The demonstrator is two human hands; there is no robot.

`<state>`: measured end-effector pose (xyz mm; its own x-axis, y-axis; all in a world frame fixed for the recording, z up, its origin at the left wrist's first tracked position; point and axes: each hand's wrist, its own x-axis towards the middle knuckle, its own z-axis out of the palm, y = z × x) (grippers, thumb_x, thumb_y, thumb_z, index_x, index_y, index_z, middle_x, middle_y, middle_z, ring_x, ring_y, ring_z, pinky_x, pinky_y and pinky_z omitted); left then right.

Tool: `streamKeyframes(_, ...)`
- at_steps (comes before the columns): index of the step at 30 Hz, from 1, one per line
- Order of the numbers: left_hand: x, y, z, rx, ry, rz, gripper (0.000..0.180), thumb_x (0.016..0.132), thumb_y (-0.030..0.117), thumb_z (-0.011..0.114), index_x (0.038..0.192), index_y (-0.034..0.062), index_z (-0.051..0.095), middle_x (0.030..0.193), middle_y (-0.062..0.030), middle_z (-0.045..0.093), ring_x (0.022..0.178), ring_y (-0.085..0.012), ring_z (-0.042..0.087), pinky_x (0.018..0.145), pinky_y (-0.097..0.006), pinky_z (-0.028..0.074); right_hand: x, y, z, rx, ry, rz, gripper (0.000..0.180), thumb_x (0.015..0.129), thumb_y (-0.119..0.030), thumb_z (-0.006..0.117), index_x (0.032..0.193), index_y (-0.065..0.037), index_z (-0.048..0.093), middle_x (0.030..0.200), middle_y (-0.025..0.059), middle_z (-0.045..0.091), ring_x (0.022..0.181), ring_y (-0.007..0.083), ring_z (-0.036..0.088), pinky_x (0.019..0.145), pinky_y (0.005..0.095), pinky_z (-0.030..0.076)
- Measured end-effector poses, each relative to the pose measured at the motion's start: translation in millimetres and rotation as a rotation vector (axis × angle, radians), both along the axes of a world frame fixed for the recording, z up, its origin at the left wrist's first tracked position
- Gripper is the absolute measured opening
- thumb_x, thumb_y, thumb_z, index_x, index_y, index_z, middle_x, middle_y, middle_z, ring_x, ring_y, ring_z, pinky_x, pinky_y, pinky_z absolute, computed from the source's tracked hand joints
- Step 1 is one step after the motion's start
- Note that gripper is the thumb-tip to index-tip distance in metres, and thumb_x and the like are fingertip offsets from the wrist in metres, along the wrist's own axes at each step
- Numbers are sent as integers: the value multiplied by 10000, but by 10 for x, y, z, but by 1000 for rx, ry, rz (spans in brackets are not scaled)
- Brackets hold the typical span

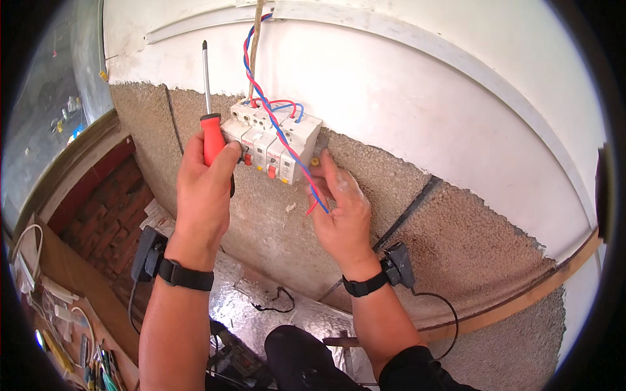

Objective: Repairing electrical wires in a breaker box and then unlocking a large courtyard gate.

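A block of white circuit breakers (pixel 270 144) with red and orange levers sits against the wall. My left hand (pixel 207 179) is closed round the red handle of a screwdriver (pixel 212 140), its shaft pointing up, while the thumb presses the block's left end. At the other end, my right hand (pixel 340 212) has its fingers bent against the side and lower edge; their tips are partly hidden. Twisted red and blue wires (pixel 279 130) hang across the breakers' front and end by my right fingers. Short red and blue wires (pixel 285 104) loop into the top terminals.
A white strip (pixel 391 25) crosses the upper wall, and a brown cable (pixel 256 45) drops from it. Below is shiny foil (pixel 241 287). Tools and cables (pixel 104 365) lie at lower left beside a wooden board (pixel 81 280). Black wrist devices (pixel 399 264) trail cords from both wrists.
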<state>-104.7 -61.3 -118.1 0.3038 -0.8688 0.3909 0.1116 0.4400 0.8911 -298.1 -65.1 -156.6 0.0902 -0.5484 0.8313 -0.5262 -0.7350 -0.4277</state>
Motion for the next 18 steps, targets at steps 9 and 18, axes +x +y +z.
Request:
streamKeyframes(9, -20, 0, -21, -17, 1, 11, 275, 901, 128, 601, 1140, 13, 525, 958, -8, 566, 834, -75, 517, 740, -231, 425, 28, -28, -92, -26, -104, 16, 455, 860, -73, 641, 1300, -40, 530, 993, 151, 658, 874, 277, 672, 747, 353, 527)
streamKeyframes(18, 166, 38, -194, -103, 58, 71, 351, 896, 108, 605, 1201, -27, 498, 1123, -89, 608, 992, -132, 577, 876, -275, 462, 136, -12, -76, -61, -2, -120, 363, 830, -25, 623, 1192, -22, 607, 989, 175, 655, 891, 324, 651, 763, 372, 518)
